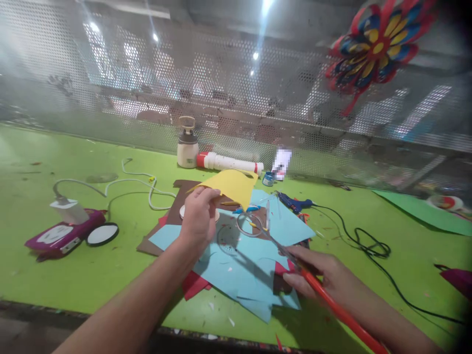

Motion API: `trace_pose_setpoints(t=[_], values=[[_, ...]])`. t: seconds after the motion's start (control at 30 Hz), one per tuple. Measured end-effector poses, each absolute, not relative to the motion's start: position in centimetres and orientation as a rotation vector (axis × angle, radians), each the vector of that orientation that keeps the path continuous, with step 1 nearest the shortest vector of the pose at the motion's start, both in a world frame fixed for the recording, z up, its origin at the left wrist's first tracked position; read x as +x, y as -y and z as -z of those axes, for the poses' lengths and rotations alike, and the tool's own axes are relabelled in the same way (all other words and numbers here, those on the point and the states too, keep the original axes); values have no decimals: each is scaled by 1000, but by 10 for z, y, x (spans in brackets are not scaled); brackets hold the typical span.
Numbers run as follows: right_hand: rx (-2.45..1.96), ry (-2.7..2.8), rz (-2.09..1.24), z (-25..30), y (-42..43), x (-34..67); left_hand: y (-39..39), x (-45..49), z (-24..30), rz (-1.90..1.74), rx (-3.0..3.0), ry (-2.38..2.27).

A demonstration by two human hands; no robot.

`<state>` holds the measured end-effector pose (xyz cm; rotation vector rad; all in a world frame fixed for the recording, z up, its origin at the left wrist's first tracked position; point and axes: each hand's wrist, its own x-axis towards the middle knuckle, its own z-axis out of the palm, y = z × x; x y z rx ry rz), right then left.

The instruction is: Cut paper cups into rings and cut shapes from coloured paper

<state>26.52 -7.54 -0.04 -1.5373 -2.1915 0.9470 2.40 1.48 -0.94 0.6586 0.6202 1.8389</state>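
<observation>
My left hand (199, 216) is raised over the pile and pinches a yellow paper sheet (233, 185) by its near corner, so the sheet hangs in the air. My right hand (321, 276) rests low at the right edge of the pile, fingers closed round red-handled scissors (324, 294) whose metal blades point left toward a clear tape ring (250, 224). Under both hands lie light blue paper sheets (243, 265), with brown and red sheets beneath.
On the green table (110, 265) sit a purple device with a white charger (65, 231) at left, a white cable, a beige bottle (188, 143), a white tube (230, 162), a blue glue gun (295, 201) with black cord. A perforated metal screen stands behind, with a paper flower (376, 44).
</observation>
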Motion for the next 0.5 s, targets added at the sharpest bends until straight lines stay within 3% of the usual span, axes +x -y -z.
trace_pose_setpoints(t=[0.3, 0.5], values=[[-1636, 2614, -558, 4, 75, 273, -29, -31, -43, -1878, 674, -669], [-1459, 2788, -507, 9, 48, 273, -71, -110, -18, -1833, 553, -996]])
